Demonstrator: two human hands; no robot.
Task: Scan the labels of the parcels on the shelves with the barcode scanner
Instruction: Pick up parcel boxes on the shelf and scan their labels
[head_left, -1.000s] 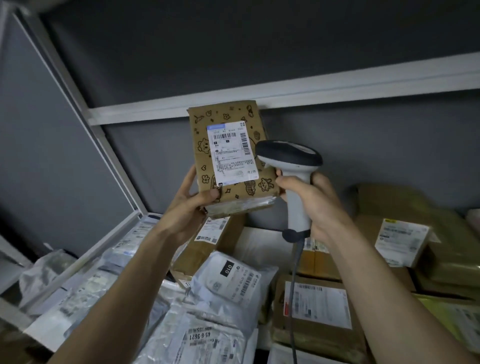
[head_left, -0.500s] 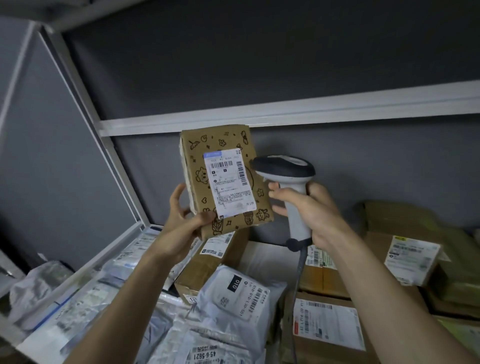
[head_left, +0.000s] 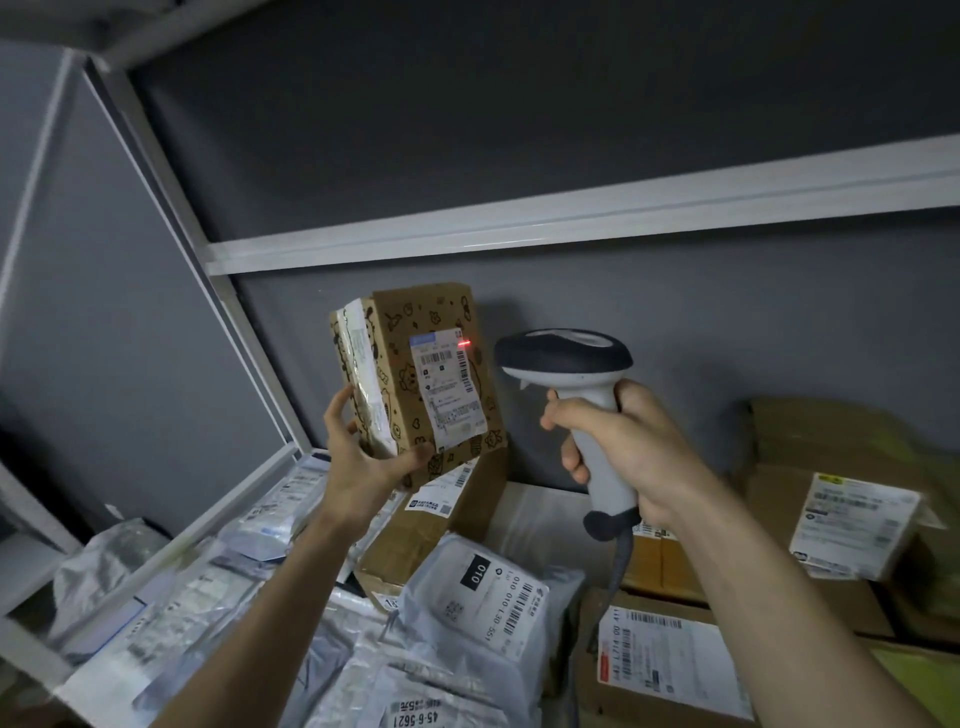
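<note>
Left hand (head_left: 363, 462): we cup the printed cardboard parcel (head_left: 415, 374) from below, thumb on its front, fingers behind — lifted above the shelf pile, shipping label (head_left: 448, 395) turned toward the scanner.
Right hand (head_left: 623, 447): wrapped tight round the barcode scanner (head_left: 576, 395) handle, head aimed left at the label.
Red beam (head_left: 464, 343): lands at the label's upper right corner — likely needs a nudge onto the barcode.

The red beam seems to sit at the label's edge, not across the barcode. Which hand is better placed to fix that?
The right hand. It grips the barcode scanner, whose red spot falls at the label edge; a slight turn probably centres it. The left hand holds the printed brown parcel from below.
</note>
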